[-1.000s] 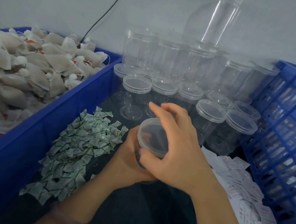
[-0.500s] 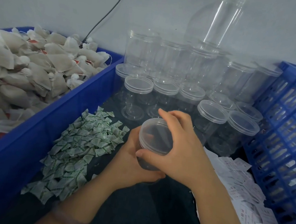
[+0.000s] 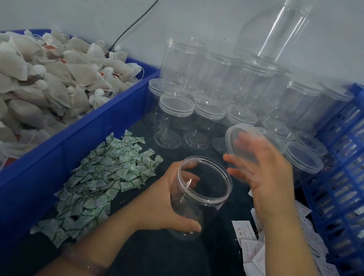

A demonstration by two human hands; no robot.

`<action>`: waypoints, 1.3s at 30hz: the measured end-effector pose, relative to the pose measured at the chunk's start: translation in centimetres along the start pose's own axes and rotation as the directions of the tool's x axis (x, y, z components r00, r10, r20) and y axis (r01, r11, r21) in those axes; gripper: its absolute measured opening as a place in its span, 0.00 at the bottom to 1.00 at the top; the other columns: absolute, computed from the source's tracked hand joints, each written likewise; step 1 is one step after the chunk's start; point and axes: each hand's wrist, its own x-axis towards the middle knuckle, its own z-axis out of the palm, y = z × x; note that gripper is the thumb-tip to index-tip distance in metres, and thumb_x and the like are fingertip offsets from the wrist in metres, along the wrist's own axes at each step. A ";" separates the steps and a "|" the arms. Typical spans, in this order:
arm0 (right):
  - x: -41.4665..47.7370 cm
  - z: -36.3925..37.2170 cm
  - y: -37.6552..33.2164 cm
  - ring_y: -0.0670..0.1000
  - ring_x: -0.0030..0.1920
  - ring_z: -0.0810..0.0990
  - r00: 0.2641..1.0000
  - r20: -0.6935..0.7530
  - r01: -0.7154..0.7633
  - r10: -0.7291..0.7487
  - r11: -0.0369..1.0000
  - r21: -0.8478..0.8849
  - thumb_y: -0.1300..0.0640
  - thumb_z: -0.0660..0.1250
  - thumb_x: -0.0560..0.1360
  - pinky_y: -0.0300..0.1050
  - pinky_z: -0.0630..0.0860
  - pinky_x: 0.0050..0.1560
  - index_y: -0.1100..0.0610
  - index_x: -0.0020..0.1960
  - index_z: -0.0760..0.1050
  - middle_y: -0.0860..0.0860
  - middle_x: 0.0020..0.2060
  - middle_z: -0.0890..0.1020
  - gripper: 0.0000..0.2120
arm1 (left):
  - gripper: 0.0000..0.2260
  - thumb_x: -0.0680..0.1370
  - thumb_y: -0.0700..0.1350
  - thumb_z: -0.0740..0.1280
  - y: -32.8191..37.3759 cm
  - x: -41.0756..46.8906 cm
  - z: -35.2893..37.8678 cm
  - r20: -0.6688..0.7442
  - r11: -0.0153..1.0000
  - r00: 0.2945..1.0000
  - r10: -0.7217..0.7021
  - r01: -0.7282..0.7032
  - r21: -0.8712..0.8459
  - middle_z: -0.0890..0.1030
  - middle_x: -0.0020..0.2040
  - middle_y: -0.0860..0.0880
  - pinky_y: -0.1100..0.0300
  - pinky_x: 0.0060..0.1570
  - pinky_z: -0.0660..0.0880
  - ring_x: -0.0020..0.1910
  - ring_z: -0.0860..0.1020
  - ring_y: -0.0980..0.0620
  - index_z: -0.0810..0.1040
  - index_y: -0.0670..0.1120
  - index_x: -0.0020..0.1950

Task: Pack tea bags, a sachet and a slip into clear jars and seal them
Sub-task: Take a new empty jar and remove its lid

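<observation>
Clear jar (image 3: 202, 198), open-mouthed and empty, is gripped by the left hand (image 3: 161, 207); the right hand (image 3: 265, 181) holds its lid (image 3: 238, 133).

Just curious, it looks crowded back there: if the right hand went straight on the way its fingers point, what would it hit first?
Probably the lidded jars standing just beyond it. The lid that the right hand holds would reach them before the fingers do. The hand is blurred and depth is unclear, so this is a guess.

The left grip (image 3: 163, 202) curls round a clear jar (image 3: 202, 200), thumb low on its wall. The right grip (image 3: 264, 172), blurred, holds a lid (image 3: 231, 144) beside it. Both forearms reach forward.
</observation>
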 end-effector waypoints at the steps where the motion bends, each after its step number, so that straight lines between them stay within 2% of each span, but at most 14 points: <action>1: 0.3 -0.2 0.7 0.55 0.44 0.86 0.979 -0.029 -0.199 0.202 0.977 0.077 0.32 0.68 0.66 0.45 0.80 0.34 0.50 0.53 0.82 0.54 0.52 0.84 0.26 | 0.46 0.58 0.45 0.80 0.0 0.0 0.0 0.004 1.000 1.000 -0.003 0.003 0.008 0.72 0.63 0.53 0.73 0.56 0.70 0.64 0.72 0.65 0.60 0.60 0.69; 4: 0.3 -1.2 3.0 0.58 0.41 0.85 0.787 0.105 -0.616 0.608 0.781 0.096 0.30 0.59 0.68 0.47 0.79 0.32 0.57 0.57 0.79 0.60 0.51 0.84 0.35 | 0.46 0.56 0.51 0.79 -0.1 -0.1 -0.2 0.013 1.000 1.000 -0.006 0.006 0.029 0.73 0.63 0.56 0.73 0.58 0.69 0.65 0.71 0.64 0.60 0.62 0.69; 7: -0.1 -1.7 5.4 0.57 0.40 0.86 0.711 0.115 -0.694 0.694 0.719 -0.051 0.33 0.56 0.76 0.46 0.79 0.32 0.59 0.60 0.78 0.58 0.44 0.86 0.32 | 0.44 0.57 0.49 0.80 -0.2 -0.1 -0.6 0.050 0.999 0.999 -0.005 0.003 0.039 0.75 0.61 0.62 0.73 0.58 0.68 0.65 0.71 0.63 0.61 0.66 0.67; 11: 0.3 -0.7 6.7 0.51 0.32 0.85 0.785 -0.051 -0.605 0.618 0.746 -0.278 0.38 0.50 0.82 0.41 0.76 0.26 0.56 0.62 0.75 0.53 0.34 0.85 0.26 | 0.45 0.58 0.47 0.80 -0.2 0.0 -1.1 0.087 0.999 0.996 -0.010 0.006 0.049 0.74 0.62 0.66 0.73 0.59 0.68 0.67 0.71 0.63 0.60 0.64 0.69; 13: 0.2 0.0 6.9 0.49 0.32 0.83 0.860 -0.122 -0.493 0.495 0.747 -0.446 0.42 0.49 0.83 0.41 0.77 0.33 0.56 0.60 0.75 0.49 0.32 0.84 0.24 | 0.46 0.59 0.46 0.80 -0.3 -0.1 -1.2 0.103 0.999 0.995 -0.017 0.014 0.029 0.75 0.63 0.63 0.72 0.59 0.69 0.67 0.71 0.61 0.60 0.60 0.70; 17: -0.3 0.4 7.4 0.55 0.56 0.77 0.932 -0.130 -0.326 0.337 0.628 -0.707 0.42 0.49 0.82 0.53 0.72 0.59 0.57 0.62 0.74 0.55 0.58 0.79 0.24 | 0.46 0.58 0.45 0.80 -0.2 -0.3 -1.4 0.111 1.000 0.993 -0.031 0.031 0.000 0.74 0.66 0.53 0.68 0.59 0.71 0.67 0.72 0.59 0.61 0.58 0.71; 23: -0.8 1.1 7.9 0.63 0.66 0.70 0.902 -0.111 -0.295 0.417 0.408 -0.864 0.37 0.58 0.79 0.53 0.70 0.62 0.59 0.79 0.39 0.64 0.73 0.55 0.43 | 0.45 0.58 0.42 0.78 0.1 -0.9 -1.5 0.129 0.997 0.991 -0.038 0.047 -0.064 0.72 0.66 0.49 0.65 0.59 0.72 0.66 0.73 0.57 0.61 0.55 0.71; 25: -1.2 1.4 8.0 0.62 0.67 0.68 0.915 -0.123 -0.282 0.383 0.392 -0.876 0.37 0.62 0.76 0.53 0.70 0.62 0.60 0.78 0.37 0.63 0.72 0.55 0.48 | 0.45 0.58 0.41 0.78 0.0 -1.0 -1.3 0.120 0.993 0.992 -0.047 0.060 -0.103 0.72 0.67 0.47 0.62 0.61 0.72 0.67 0.72 0.55 0.61 0.53 0.71; 27: -1.4 1.6 7.7 0.60 0.69 0.66 0.958 -0.082 -0.198 0.274 0.428 -0.882 0.41 0.64 0.76 0.52 0.70 0.63 0.59 0.79 0.45 0.60 0.71 0.58 0.43 | 0.45 0.59 0.41 0.78 -0.1 -1.1 -1.0 0.115 0.993 0.992 -0.050 0.062 -0.103 0.71 0.67 0.48 0.60 0.63 0.71 0.68 0.71 0.56 0.60 0.53 0.71; 30: -1.1 1.8 6.3 0.52 0.64 0.74 0.996 -0.084 -0.087 0.043 0.766 -0.637 0.48 0.62 0.80 0.47 0.72 0.62 0.53 0.65 0.75 0.48 0.62 0.74 0.17 | 0.46 0.58 0.44 0.79 -0.4 -1.3 -0.7 0.085 0.994 0.995 -0.055 0.062 -0.085 0.70 0.68 0.51 0.58 0.67 0.69 0.69 0.69 0.59 0.59 0.56 0.71; 32: -1.4 2.8 4.5 0.48 0.54 0.82 0.990 -0.022 -0.142 0.140 0.976 -0.162 0.38 0.57 0.79 0.44 0.76 0.55 0.48 0.52 0.82 0.46 0.51 0.84 0.20 | 0.47 0.58 0.44 0.79 -0.4 -1.5 -0.6 0.066 0.995 0.996 -0.060 0.065 -0.079 0.70 0.68 0.53 0.59 0.67 0.69 0.70 0.68 0.59 0.59 0.58 0.71; 33: -1.9 3.1 4.2 0.49 0.51 0.84 0.981 0.050 -0.187 0.185 0.981 0.044 0.31 0.55 0.75 0.43 0.78 0.51 0.50 0.51 0.83 0.50 0.49 0.86 0.27 | 0.47 0.58 0.44 0.80 -0.3 -1.6 -0.7 0.058 0.995 0.997 -0.060 0.064 -0.073 0.70 0.68 0.53 0.59 0.67 0.69 0.70 0.68 0.60 0.59 0.60 0.70; 35: -3.1 4.1 4.5 0.50 0.51 0.84 0.983 0.105 -0.161 0.148 0.977 0.138 0.23 0.55 0.68 0.39 0.79 0.49 0.51 0.54 0.82 0.53 0.50 0.85 0.36 | 0.46 0.58 0.45 0.81 0.1 -2.1 -0.8 0.035 0.997 0.998 -0.060 0.061 -0.039 0.71 0.67 0.55 0.62 0.65 0.70 0.68 0.69 0.62 0.61 0.62 0.69; 39: -5.6 5.8 6.7 0.58 0.57 0.81 0.994 0.085 -0.089 0.074 0.977 0.193 0.37 0.59 0.77 0.48 0.80 0.52 0.52 0.66 0.73 0.54 0.55 0.84 0.25 | 0.43 0.58 0.41 0.80 0.9 -4.0 -1.1 -0.098 0.985 0.991 -0.091 0.075 -0.154 0.76 0.64 0.54 0.60 0.63 0.73 0.64 0.75 0.59 0.63 0.57 0.67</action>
